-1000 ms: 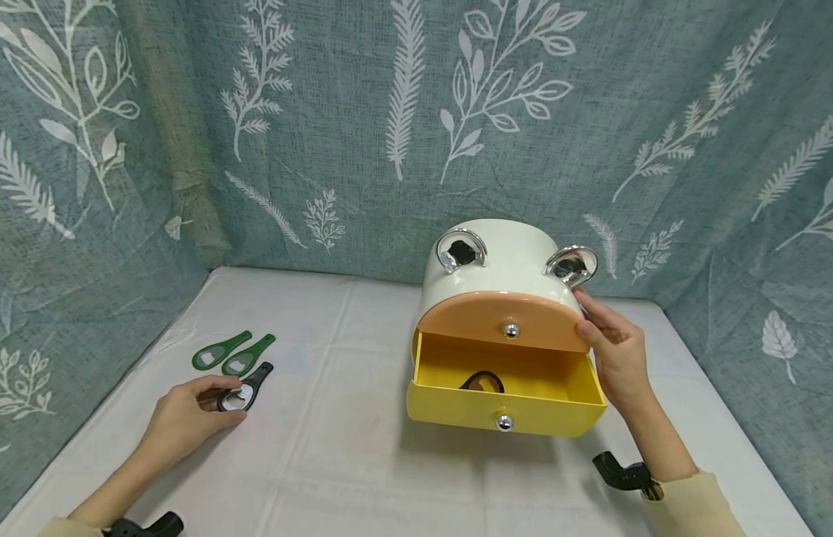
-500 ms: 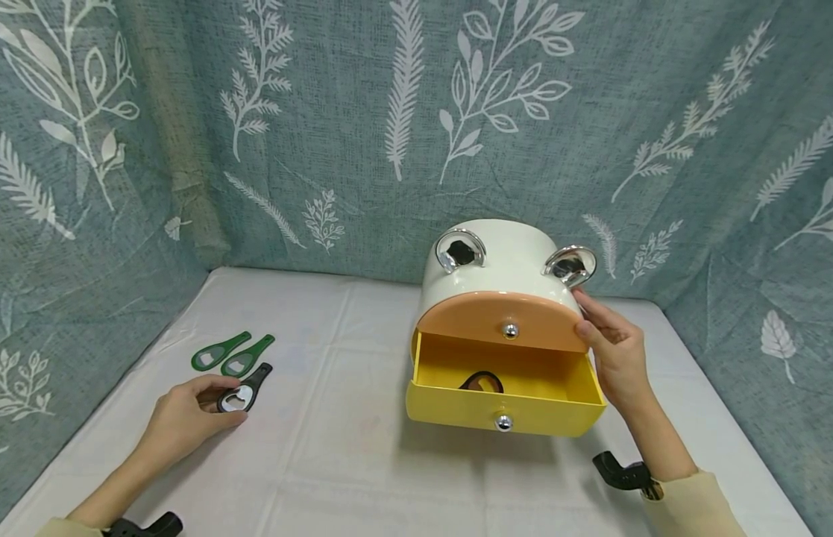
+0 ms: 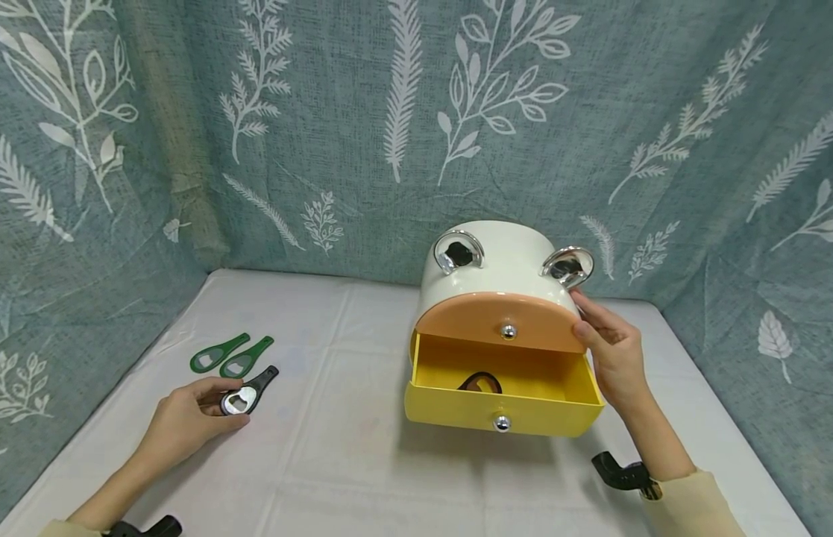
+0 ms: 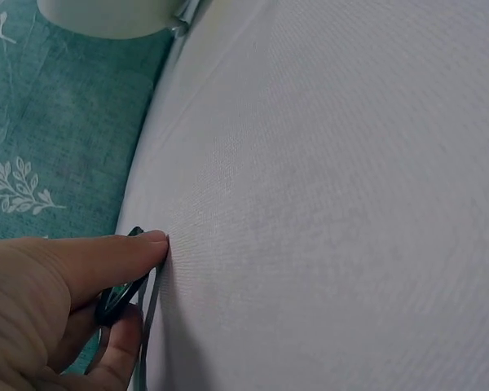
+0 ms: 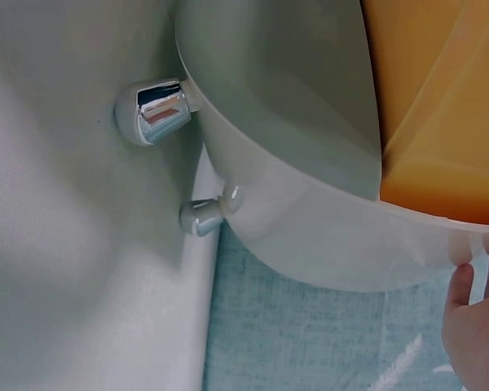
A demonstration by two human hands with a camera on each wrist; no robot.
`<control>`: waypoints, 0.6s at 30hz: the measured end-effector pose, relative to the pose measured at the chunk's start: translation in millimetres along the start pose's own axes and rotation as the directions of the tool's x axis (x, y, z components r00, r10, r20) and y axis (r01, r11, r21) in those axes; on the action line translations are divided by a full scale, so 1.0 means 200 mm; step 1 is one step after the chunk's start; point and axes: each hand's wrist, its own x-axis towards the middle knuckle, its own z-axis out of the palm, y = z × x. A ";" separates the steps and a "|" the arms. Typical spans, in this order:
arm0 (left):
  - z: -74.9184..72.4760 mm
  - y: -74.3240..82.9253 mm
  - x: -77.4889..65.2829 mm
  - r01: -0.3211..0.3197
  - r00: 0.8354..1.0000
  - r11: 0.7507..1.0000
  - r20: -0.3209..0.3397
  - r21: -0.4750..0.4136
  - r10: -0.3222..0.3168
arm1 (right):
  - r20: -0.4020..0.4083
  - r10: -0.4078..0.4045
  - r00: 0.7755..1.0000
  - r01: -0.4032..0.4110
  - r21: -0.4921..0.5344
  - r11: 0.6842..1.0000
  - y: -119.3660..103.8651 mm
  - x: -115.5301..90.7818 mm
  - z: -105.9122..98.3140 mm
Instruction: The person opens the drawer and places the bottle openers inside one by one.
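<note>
My left hand (image 3: 189,414) pinches the round end of a black bottle opener (image 3: 257,382) between thumb and fingers, low over the white cloth. Its metal face is turned up and its handle points away to the right. On the right stands a white, rounded drawer box (image 3: 502,257) with mirrored eye shapes. My right hand (image 3: 615,356) holds its right side, thumb at the front edge. The yellow lower drawer (image 3: 456,409) is pulled out, and inside it lies a dark-rimmed, ring-ended item (image 3: 491,382), partly hidden by the drawer's front. The orange upper drawer (image 3: 470,317) is closed.
Two green bottle openers (image 3: 218,353) lie side by side just beyond my left hand. Chrome feet (image 5: 159,114) show under the box in the right wrist view. A patterned curtain (image 3: 335,134) surrounds the cloth-covered table (image 3: 342,462) at the back and sides.
The black bottle opener has turned slightly in my left hand, its handle end swinging a little to the right. My right hand and the drawer box have stayed in place.
</note>
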 end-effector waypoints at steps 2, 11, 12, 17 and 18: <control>0.00 0.00 0.00 0.008 1.000 1.000 0.004 0.012 -0.008 | -0.001 0.002 1.000 -0.002 0.000 1.000 0.00 0.00 0.00; 0.00 0.02 0.01 0.025 1.000 0.998 0.012 0.054 -0.026 | 0.000 0.001 1.000 -0.001 0.004 1.000 0.00 0.00 0.00; 0.00 0.02 0.01 0.026 1.000 0.998 0.014 0.054 -0.026 | 0.001 0.000 1.000 0.000 0.007 1.000 0.00 0.00 0.00; -0.01 0.02 0.00 0.032 0.999 0.998 0.013 0.045 -0.032 | 0.004 -0.006 1.000 0.006 0.026 1.000 0.00 0.00 0.00; -0.01 0.02 0.00 0.033 0.999 0.999 0.013 0.043 -0.034 | 0.005 -0.008 1.000 0.007 0.029 1.000 0.00 0.00 0.00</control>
